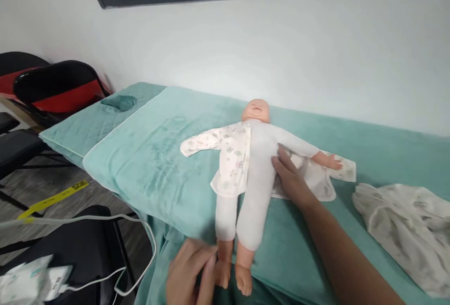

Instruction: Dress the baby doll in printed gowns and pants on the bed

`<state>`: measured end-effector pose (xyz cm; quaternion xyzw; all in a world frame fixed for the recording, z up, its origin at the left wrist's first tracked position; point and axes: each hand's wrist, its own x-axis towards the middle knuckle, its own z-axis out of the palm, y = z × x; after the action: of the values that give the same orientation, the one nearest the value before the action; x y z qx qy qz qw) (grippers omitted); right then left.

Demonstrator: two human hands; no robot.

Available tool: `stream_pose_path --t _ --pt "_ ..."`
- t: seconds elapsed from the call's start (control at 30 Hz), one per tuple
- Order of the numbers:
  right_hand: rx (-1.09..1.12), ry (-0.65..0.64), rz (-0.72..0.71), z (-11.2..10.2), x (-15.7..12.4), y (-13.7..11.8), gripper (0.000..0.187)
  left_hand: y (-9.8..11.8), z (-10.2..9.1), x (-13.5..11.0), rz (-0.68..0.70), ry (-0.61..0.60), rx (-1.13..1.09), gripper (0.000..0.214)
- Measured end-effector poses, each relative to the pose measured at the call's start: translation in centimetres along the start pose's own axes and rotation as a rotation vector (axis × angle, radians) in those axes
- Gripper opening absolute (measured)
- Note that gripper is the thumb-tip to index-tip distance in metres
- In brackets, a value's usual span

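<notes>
A baby doll (259,164) with a white cloth body lies on its back, head toward the wall. One sleeve of a white printed baby shirt (232,157) covers its arm on the left. On the other side the shirt's free half spreads under the bare cloth arm. My right hand (293,178) rests with outstretched fingers against the doll's side, over the open shirt. Beside the doll's feet is my left hand (193,270), slightly blurred, its fingers curled and closed with nothing visible in them.
A green padded bed (158,155) carries the doll and a crumpled white cloth (408,230) at the right. Black chairs (63,85) stand at the left. White packets (31,281) and a cable (105,218) lie at a nearer black seat. A wall rises behind.
</notes>
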<state>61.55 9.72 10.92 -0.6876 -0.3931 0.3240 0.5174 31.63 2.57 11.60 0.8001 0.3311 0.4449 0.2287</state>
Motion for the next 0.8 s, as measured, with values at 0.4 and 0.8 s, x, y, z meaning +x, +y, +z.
stream_pose_path --t 0.4,0.8 --pt "-0.1 -0.255 -0.357 -0.4 0.2 0.6 0.054 2.7 15.6 24.9 0.504 -0.472 0.596 0.045" --pt "-0.798 0.503 0.091 -9.5 1.9 2.4 0.037 0.7 15.2 29.1 0.622 -0.606 0.864 0.031"
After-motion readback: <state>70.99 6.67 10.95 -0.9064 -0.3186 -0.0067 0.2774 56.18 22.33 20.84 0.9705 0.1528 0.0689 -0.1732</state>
